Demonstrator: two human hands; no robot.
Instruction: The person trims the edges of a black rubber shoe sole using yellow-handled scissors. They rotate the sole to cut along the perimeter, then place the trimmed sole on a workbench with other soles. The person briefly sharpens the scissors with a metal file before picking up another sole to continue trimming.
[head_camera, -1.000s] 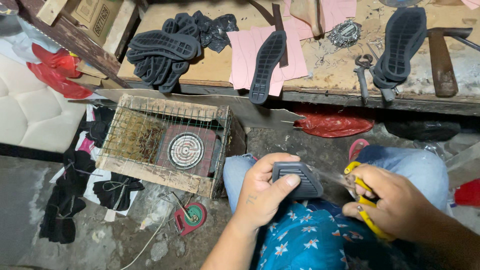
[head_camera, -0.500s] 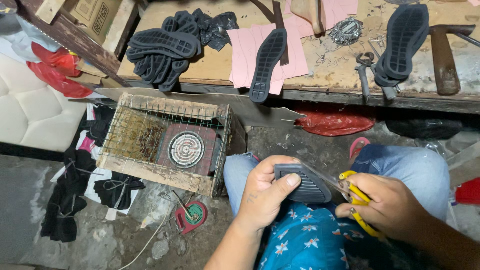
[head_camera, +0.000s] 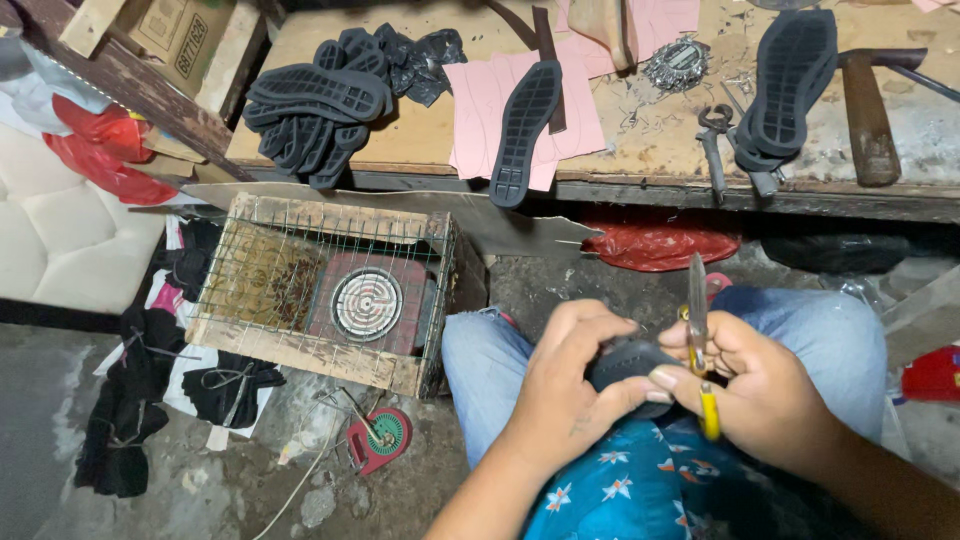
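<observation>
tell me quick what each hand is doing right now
Left hand: closed on the dark shoe sole.
Right hand: closed on the yellow-handled scissors, fingertips touching the sole.

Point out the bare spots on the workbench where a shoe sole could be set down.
Bare wood lies between the stack of black soles and the pink sheets. The right part is crowded: pincers, a single dark sole, a hammer and scattered nails.

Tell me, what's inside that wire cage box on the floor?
Inside the wire cage box sits a red hot plate with a round spiral coil. Beside it is a brownish patch; the mesh hides what it is.
</observation>
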